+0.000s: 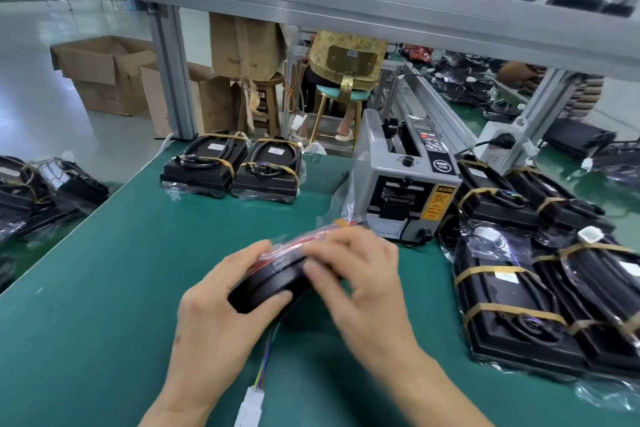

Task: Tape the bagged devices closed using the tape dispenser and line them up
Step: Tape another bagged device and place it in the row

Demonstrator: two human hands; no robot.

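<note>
Low in the middle of the frame, the left hand [221, 302] grips the near end of a black device [266, 286], with the thumb on its side. The right hand [353, 274] lies over the top of it, fingers bent down on the clear bag; it is blurry, so I cannot tell if it pinches a bit of tape. The device is tipped up on its edge, just above the green mat [121, 270]. A bunch of colored wires with a white plug [251, 406] hangs out of it toward the bottom of the frame.

I think the step is folding the bag shut around the device. The next move likely needs one hand to hold the fold flat while the other goes to the gray tape dispenser [405, 184], just past the hands on the right.

Two taped devices [232, 168] sit side by side in a row at the far edge of the mat. A pile of bagged devices [540, 274] lies on the right.

Past the table are cardboard boxes [104, 76] at upper left, and a person sitting on a stool [341, 97] at upper middle.
</note>
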